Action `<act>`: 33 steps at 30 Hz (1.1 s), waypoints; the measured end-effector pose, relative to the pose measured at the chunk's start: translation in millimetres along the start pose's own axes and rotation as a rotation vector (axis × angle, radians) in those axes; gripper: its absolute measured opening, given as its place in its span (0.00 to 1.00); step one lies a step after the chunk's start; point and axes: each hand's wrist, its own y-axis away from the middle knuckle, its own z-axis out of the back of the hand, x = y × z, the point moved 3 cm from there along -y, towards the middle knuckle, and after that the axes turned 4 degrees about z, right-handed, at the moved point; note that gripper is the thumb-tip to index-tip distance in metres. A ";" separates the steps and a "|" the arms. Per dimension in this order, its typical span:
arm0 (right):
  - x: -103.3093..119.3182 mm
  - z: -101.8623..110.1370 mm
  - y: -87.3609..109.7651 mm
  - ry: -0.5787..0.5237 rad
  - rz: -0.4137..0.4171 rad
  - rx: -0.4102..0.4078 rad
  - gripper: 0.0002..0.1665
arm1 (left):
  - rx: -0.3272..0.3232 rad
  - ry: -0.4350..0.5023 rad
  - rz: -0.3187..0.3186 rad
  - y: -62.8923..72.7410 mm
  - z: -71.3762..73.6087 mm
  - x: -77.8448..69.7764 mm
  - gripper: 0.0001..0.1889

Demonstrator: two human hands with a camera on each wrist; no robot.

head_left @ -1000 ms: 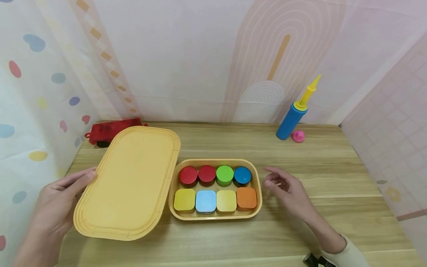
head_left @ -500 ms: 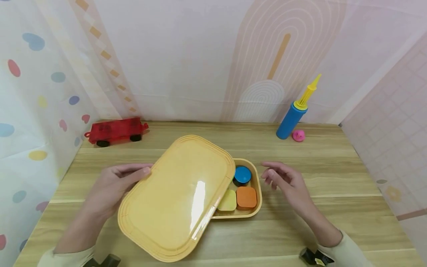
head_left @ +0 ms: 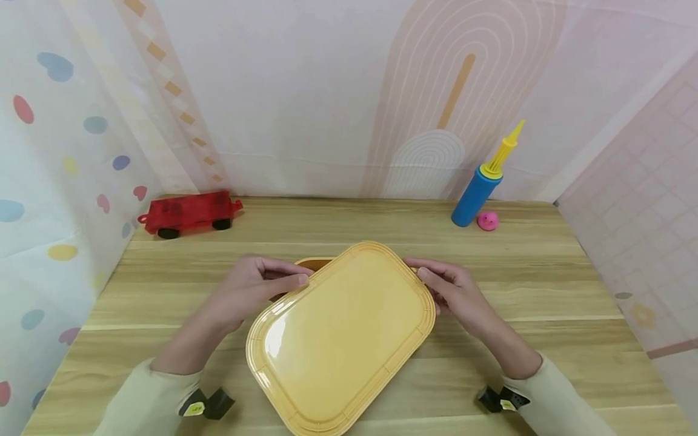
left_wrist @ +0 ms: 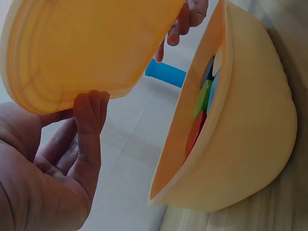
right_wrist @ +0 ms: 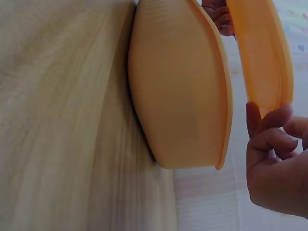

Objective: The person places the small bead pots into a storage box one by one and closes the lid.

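A yellow plastic lid (head_left: 343, 333) is held at a slant over the yellow box (head_left: 313, 264), raised above its rim. My left hand (head_left: 267, 286) pinches the lid's left edge, thumb on top and fingers beneath. At the lid's upper right corner, my right hand (head_left: 451, 292) pinches the edge between thumb and fingers. Both wrist views show a gap between the lid and the open box. Inside the box, a green round piece (left_wrist: 202, 100) and a red one (left_wrist: 195, 133) show in the left wrist view; from the head view the lid hides the contents.
A red toy wagon (head_left: 191, 214) with black wheels stands at the back left of the wooden table (head_left: 545, 284). At the back right a blue and yellow hand pump (head_left: 474, 197) stands upright beside a small pink duck (head_left: 488, 221). A patterned curtain (head_left: 305, 103) hangs behind.
My left hand has carried the lid rightward from beside the box to above it, covering the coloured pieces in the head view. My right hand has moved slightly left and taken hold of the lid's corner.
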 end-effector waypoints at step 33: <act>-11.6 29.3 16.1 -0.343 -0.011 -0.228 0.18 | -0.147 0.095 -0.141 35.6 -8.8 20.2 0.30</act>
